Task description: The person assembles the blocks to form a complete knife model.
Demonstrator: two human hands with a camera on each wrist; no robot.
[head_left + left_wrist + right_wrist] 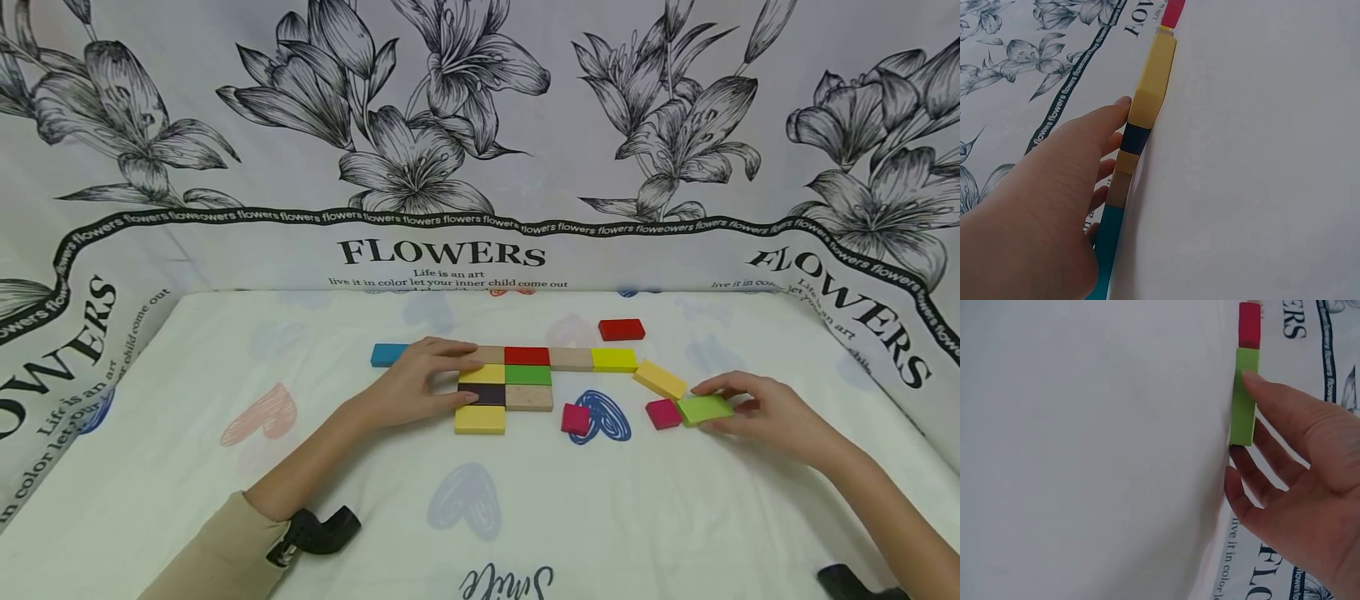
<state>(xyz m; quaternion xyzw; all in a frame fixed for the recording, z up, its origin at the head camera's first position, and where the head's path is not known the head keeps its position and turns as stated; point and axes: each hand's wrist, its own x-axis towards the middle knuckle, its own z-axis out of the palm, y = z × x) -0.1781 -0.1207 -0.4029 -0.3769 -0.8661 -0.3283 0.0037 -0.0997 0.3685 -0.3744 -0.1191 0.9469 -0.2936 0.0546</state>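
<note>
My left hand [412,379] rests at the left part of a flat layout of wooden blocks, its fingertips near a yellow block [480,374] and its thumb by a dark block [487,394]. The fingers look loosely extended. A blue block [388,355] lies partly behind this hand. Over on the right, my right hand [780,417] pinches a light green block [705,409] between thumb and fingers. In the right wrist view, that green block [1245,403] is lined up against a crimson block [1249,325]. A tilted yellow block [660,379] lies just beyond them.
The layout's top row holds a red block [527,356], a tan block [571,359] and a bright yellow block [614,360]. Another red block [621,330] lies behind the row, and a loose crimson block [576,419] in front. A flower-printed cloth [660,250] hangs behind.
</note>
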